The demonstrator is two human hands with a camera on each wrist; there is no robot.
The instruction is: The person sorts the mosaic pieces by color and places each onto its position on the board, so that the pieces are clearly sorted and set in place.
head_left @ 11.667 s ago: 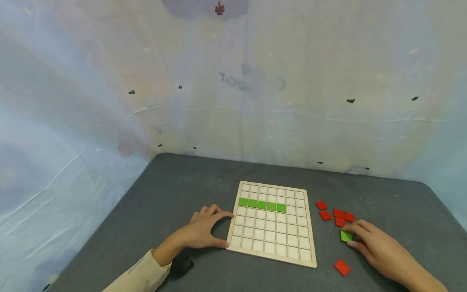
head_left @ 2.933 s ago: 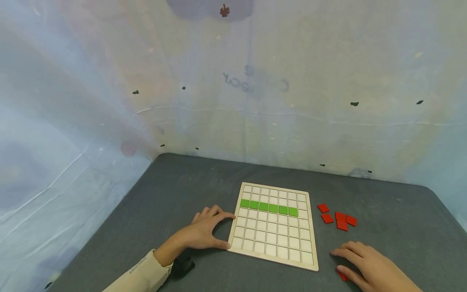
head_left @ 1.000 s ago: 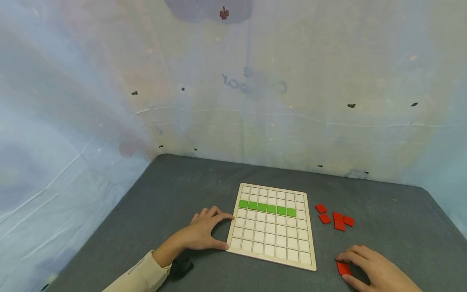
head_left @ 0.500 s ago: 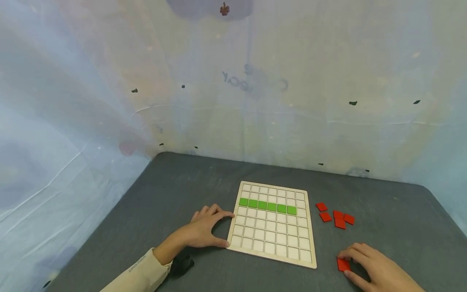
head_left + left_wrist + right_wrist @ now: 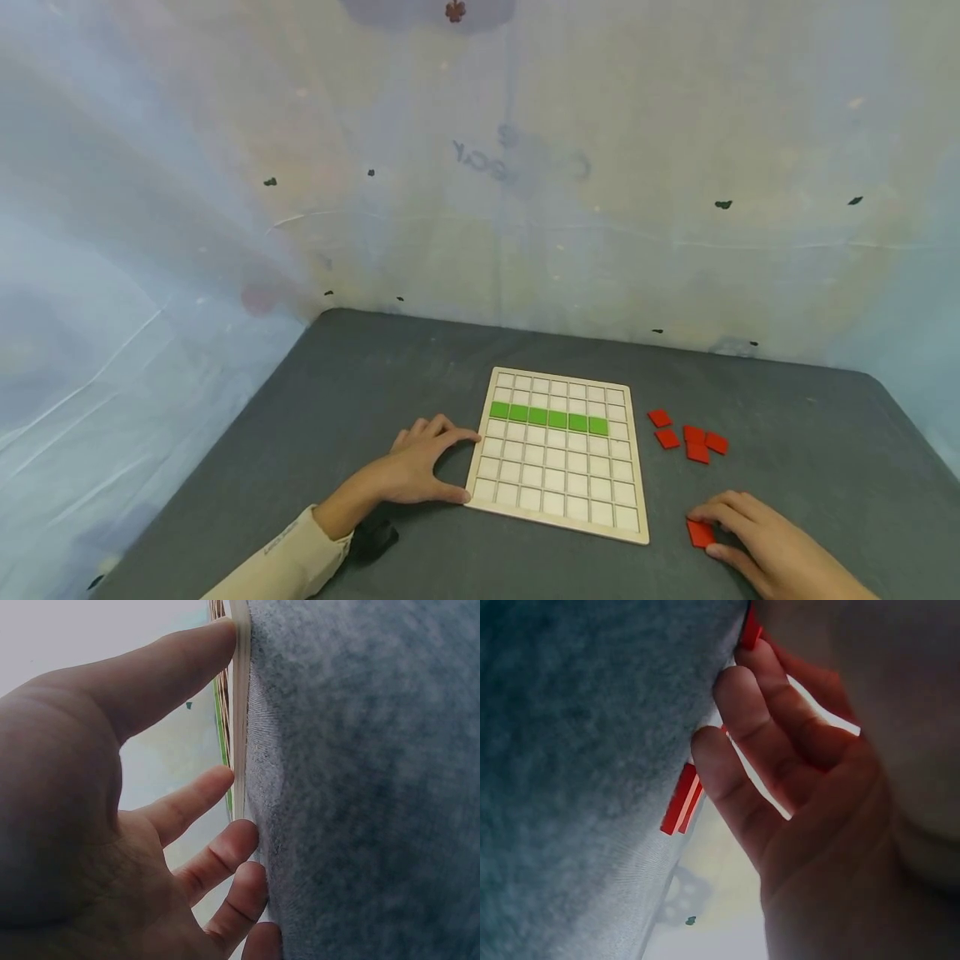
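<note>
A pale wooden grid board [image 5: 558,527] lies on the table, with a row of green square tiles [image 5: 557,419] in its third row from the far side. My left hand [image 5: 416,467] touches the board's left edge with spread thumb and index fingertips; the left wrist view shows these two against the thin edge. To the right of the board, my right hand [image 5: 765,537] pinches a red square tile [image 5: 701,533] between thumb and index finger, low at the table. In the right wrist view the palm hides most of that red tile [image 5: 750,630].
Several loose red tiles [image 5: 694,435] lie beyond the right hand, beside the board's right edge. A dark object [image 5: 375,540] sits under the left wrist. The grey table [image 5: 390,358] ends at a pale hanging sheet [image 5: 585,275] at the back and left.
Since the earliest frame, the green tile in my right hand has joined the row on the board. That hand has moved to the nearest red tile and pinches it. My left hand stays put.
</note>
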